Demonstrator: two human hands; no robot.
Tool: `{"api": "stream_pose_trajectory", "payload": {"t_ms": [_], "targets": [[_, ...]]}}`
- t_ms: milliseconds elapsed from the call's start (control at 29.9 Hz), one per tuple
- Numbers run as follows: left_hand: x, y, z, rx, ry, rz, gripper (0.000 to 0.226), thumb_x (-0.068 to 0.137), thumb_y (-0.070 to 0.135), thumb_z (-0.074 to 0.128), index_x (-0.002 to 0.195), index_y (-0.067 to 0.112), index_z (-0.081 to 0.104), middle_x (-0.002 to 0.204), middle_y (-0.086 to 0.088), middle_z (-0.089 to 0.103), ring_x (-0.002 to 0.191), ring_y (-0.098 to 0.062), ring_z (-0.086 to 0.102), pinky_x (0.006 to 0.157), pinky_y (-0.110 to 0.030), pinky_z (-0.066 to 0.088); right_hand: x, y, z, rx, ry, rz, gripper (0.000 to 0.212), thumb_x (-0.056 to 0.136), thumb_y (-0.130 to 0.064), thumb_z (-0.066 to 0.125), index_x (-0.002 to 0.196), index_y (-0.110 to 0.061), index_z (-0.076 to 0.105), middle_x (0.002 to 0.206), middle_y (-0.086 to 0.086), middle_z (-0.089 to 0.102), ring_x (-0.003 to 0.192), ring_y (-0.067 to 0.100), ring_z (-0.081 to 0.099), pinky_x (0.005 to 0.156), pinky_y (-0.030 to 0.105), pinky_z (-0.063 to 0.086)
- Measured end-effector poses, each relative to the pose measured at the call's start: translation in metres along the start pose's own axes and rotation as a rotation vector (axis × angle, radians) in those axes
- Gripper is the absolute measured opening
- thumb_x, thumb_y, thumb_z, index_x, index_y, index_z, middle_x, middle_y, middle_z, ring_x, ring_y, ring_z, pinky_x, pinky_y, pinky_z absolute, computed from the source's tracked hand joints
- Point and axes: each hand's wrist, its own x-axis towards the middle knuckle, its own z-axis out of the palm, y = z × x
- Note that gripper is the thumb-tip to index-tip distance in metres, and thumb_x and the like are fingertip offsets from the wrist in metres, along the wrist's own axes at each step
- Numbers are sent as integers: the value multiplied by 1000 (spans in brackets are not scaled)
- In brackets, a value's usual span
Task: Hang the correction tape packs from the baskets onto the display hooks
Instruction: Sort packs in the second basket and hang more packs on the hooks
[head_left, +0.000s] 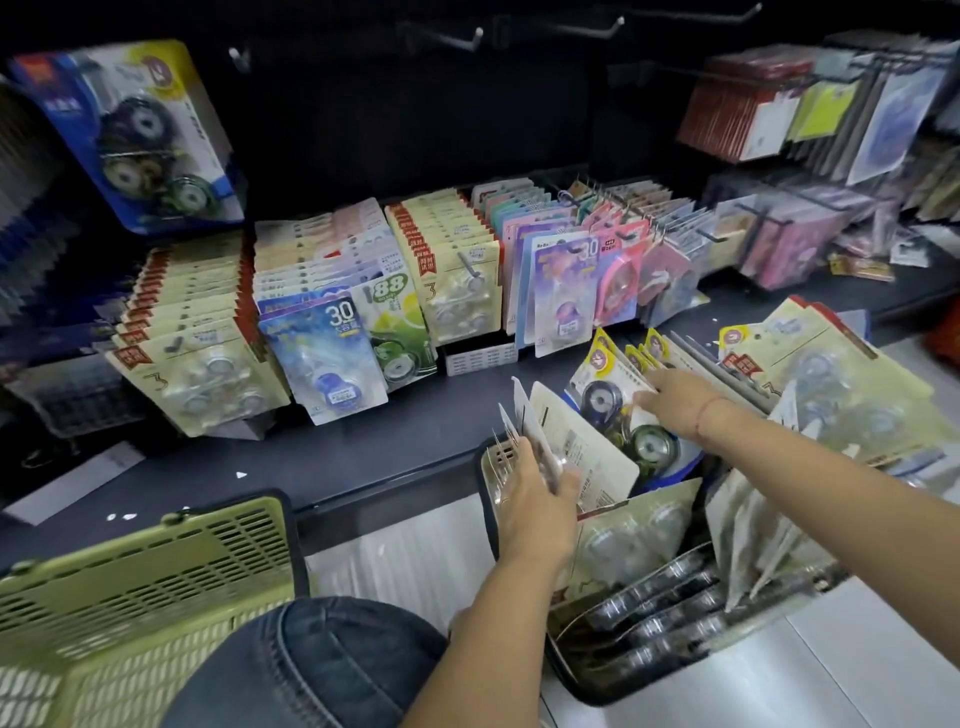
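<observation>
Two hands at the black basket (485, 499): left hand (535, 501) grips upright packs (530, 413) at its left rim; right hand (675, 402), straight-fingered, touches the blue-backed pack (602, 402) beyond.

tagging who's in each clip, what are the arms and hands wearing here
Both forearms are bare, with no sleeves in view. The right wrist carries a thin red string bracelet. The left hand and right hand wear no gloves. No ring or watch shows, though the frame is somewhat blurred.

Bare forearms (511, 587), red string bracelet (705, 415), dark denim knee (322, 670)
</observation>
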Motion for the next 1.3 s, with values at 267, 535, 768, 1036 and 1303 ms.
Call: {"api": "stream_pose_trajectory", "payload": {"t_ms": [267,535,768,1036,1303], "targets": [[-3,0,-2,-39,-18,-1,69,106,47,42,162,35,4,167,1,24,151,-24,28,118,-40,30,-18,26,-19,190,222,-125,33,98,-10,51,65,-7,50,63,8,45,67,23,41,59,33,28],[-11,28,-14,-551,-12,30,81,87,84,35,154,38,36,155,6,46,143,-17,43,121,-45,31,-45,19,-47,877,80,-85,23,101,-5,44,99,6,64,85,28,65,69,14,68,51,24,52],[-13,54,-52,-972,-146,53,71,64,52,76,128,21,66,115,-1,76,95,-18,75,78,-35,63,-47,-31,-35,968,-57,-149,20,102,-9,46,110,-4,64,76,-4,67,62,2,59,51,12,49],[10,28,-92,-1280,-2,-8,25,80,17,69,105,14,68,92,-9,78,74,-22,76,58,-38,62,-25,-31,-44,673,-57,-154,35,102,-32,47,108,-2,62,107,20,67,77,17,63,87,37,51],[17,19,-94,-1283,69,15,47,94,14,66,140,14,59,131,-14,68,123,-36,63,106,-63,45,1,35,-9,-138,91,-154,90,73,-40,83,145,-16,35,147,10,38,141,31,30,111,39,29]]}}
